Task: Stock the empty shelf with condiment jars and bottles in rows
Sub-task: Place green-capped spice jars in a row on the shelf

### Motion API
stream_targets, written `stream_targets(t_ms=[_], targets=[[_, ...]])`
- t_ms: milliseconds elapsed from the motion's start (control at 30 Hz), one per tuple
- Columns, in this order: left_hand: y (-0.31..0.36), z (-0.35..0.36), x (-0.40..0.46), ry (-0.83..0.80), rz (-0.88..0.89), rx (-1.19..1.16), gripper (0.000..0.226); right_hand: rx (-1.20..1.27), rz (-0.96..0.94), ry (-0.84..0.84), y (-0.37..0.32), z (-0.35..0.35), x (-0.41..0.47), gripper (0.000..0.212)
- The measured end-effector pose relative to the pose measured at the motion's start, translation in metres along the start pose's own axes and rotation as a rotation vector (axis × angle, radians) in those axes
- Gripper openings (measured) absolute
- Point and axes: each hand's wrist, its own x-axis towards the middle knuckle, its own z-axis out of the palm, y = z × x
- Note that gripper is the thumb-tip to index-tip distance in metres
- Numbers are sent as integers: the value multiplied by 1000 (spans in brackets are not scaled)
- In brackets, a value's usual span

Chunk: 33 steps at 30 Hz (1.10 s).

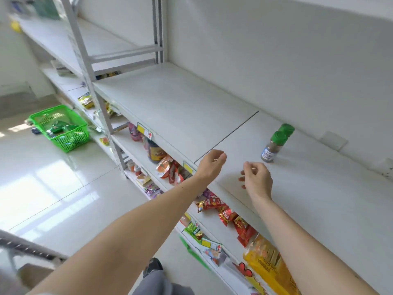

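Head view is showing your left hand (211, 165) and right hand (258, 179) hanging loosely curled and empty, so be fetching the next jar and lining it behind the two green-capped jars (274, 145).

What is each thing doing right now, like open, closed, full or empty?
Front spice jar: upright, green cap on.
Back spice jar: upright, capped, right behind the front one.
Top shelf: mostly bare.
Green basket: on the floor, holding items.
Left hand: holds nothing, fingers loosely curled.
Right hand: holds nothing, fingers loosely curled.
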Motion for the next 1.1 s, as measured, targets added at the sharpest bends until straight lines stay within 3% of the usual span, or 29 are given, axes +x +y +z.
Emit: stream_targets(t_ms=[233,533,867,1100], targets=[[-30,-96,-79,261,6,7,36,-106,-191,-222,-18,77,-78,22],[-93,-203,-227,532,-139,-119,17,-53,-294,-490,-26,166,-229,19],[-158,-260,-393,844,-246,-157,14,-17,-429,-880,-19,219,-393,9],[-186,-296,-515,1096,-280,-213,24,-15,-506,-1135,-27,236,-504,11]])
